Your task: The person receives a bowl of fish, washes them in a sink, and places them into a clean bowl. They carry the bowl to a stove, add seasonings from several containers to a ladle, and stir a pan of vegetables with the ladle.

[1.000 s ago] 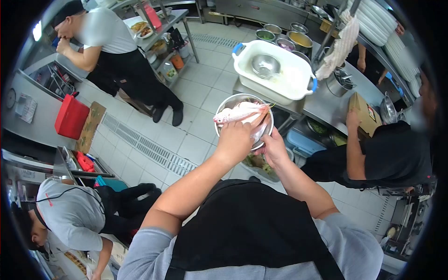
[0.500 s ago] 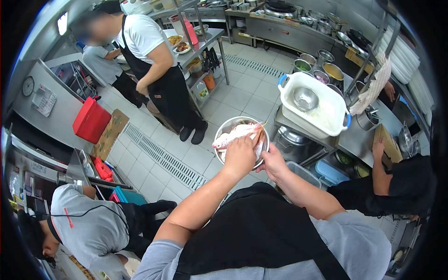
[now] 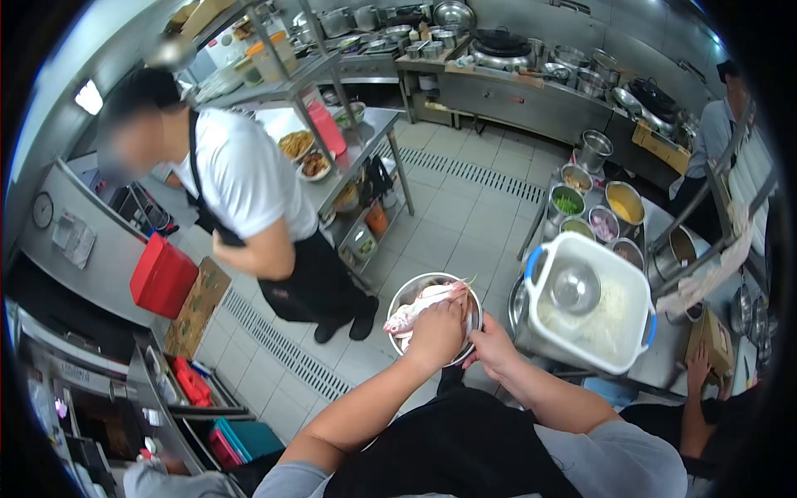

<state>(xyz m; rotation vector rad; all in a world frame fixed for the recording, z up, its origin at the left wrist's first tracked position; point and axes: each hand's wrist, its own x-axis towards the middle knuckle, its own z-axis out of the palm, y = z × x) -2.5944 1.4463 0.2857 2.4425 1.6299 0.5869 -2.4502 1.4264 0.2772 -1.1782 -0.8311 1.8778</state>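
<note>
1. While right hand [image 3: 493,343] clamps steel bowl [image 3: 405,291] by its rim, left hand [image 3: 440,332] lies over pinkish fish [image 3: 422,306] inside; left grip: can't tell.
2. Tail [image 3: 462,287] at rim; bowl tilt could slide fish out.

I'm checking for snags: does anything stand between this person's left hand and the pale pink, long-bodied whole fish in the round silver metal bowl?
Nothing visible does. The left hand lies right on the fish, near the top of the bowl. The right hand is at the bowl's right rim, not between them.
</note>
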